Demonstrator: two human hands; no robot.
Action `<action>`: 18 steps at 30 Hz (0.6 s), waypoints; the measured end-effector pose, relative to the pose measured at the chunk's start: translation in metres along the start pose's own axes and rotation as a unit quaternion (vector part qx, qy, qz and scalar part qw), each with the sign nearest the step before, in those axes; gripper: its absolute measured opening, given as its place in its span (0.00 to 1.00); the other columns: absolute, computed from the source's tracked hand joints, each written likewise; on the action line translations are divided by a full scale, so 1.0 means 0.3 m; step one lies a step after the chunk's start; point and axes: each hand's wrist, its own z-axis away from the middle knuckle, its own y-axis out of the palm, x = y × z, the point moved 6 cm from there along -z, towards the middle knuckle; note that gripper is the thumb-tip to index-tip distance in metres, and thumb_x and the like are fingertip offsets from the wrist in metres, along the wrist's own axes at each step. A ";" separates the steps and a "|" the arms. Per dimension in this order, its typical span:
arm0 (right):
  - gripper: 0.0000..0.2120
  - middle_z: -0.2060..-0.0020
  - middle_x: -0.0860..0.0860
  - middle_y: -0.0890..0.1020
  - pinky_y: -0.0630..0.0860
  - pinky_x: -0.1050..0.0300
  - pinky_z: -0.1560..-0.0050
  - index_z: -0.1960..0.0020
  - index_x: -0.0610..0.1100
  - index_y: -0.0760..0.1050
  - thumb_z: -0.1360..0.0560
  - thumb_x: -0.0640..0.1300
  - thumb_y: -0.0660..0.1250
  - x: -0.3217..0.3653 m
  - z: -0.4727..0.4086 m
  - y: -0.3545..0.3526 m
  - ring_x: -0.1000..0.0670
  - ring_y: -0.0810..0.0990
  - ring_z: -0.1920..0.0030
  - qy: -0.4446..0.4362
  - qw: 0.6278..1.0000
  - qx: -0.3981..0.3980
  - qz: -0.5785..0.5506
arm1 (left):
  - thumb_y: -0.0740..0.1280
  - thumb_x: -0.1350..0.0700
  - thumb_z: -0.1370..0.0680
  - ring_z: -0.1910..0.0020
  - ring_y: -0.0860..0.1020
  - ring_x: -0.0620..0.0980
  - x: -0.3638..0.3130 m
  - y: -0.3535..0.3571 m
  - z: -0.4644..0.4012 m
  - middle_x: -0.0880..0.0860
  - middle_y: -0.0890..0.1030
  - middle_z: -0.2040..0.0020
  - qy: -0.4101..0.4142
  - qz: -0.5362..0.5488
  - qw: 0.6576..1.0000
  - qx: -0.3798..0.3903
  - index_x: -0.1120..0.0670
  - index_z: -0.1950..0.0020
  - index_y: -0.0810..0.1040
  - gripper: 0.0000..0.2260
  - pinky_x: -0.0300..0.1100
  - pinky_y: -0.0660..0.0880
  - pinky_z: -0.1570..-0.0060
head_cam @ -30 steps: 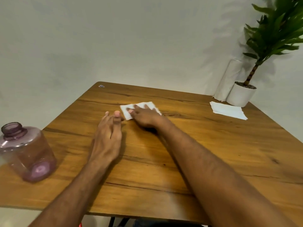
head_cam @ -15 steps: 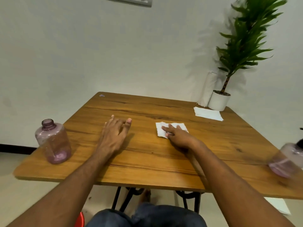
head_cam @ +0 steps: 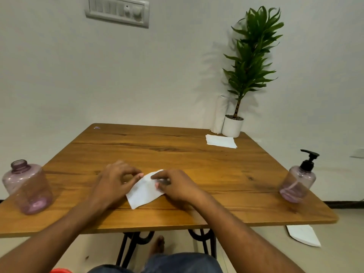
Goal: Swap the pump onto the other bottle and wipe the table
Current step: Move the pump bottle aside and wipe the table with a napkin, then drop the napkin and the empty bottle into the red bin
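Note:
A white tissue (head_cam: pixel 143 191) lies on the wooden table (head_cam: pixel 177 154) near its front edge. My left hand (head_cam: pixel 115 181) pinches the tissue's upper left edge. My right hand (head_cam: pixel 175 184) grips its right side, with the top corner lifted off the wood. A pink see-through bottle (head_cam: pixel 26 187) with an open neck stands at the table's left edge. A second pink bottle (head_cam: pixel 297 184) at the right edge carries the black pump (head_cam: pixel 308 160).
A potted plant (head_cam: pixel 233 126) and a white paper roll (head_cam: pixel 219 115) stand at the far right corner, with a flat tissue (head_cam: pixel 220 141) in front of them. Another tissue (head_cam: pixel 303 235) lies on the floor at the right. A switch panel (head_cam: pixel 117 11) hangs on the wall.
My right hand has slid the tissue from the table's middle back toward the front edge. My left hand has come over and taken hold of it. The view has pulled back and tilted up.

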 end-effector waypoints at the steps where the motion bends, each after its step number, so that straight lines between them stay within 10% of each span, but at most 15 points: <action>1: 0.18 0.28 0.51 0.79 0.75 0.50 0.30 0.27 0.52 0.78 0.16 0.46 0.67 -0.033 0.006 -0.036 0.49 0.77 0.30 0.013 0.998 -0.051 0.026 | 0.71 0.39 0.25 0.48 0.74 0.39 -0.021 0.012 0.008 0.38 0.77 0.48 -0.021 -0.011 0.999 0.025 0.40 0.45 0.84 0.11 0.44 0.77 0.47; 10: 0.08 0.43 0.49 0.80 0.78 0.51 0.43 0.43 0.53 0.87 0.20 0.49 0.73 -0.058 0.046 -0.027 0.47 0.79 0.44 0.029 0.971 -0.204 0.122 | 0.72 0.47 0.21 0.53 0.78 0.44 -0.140 0.054 0.021 0.45 0.84 0.48 -0.059 -0.138 0.985 0.089 0.45 0.46 0.86 0.07 0.40 0.74 0.54; 18: 0.09 0.46 0.50 0.85 0.79 0.51 0.47 0.44 0.54 0.87 0.22 0.49 0.70 0.133 0.141 0.134 0.45 0.82 0.42 -0.060 0.978 -0.139 0.143 | 0.63 0.49 0.17 0.38 0.75 0.54 -0.077 -0.047 0.263 0.51 0.78 0.42 0.008 -0.195 0.979 0.060 0.50 0.43 0.80 0.09 0.47 0.61 0.51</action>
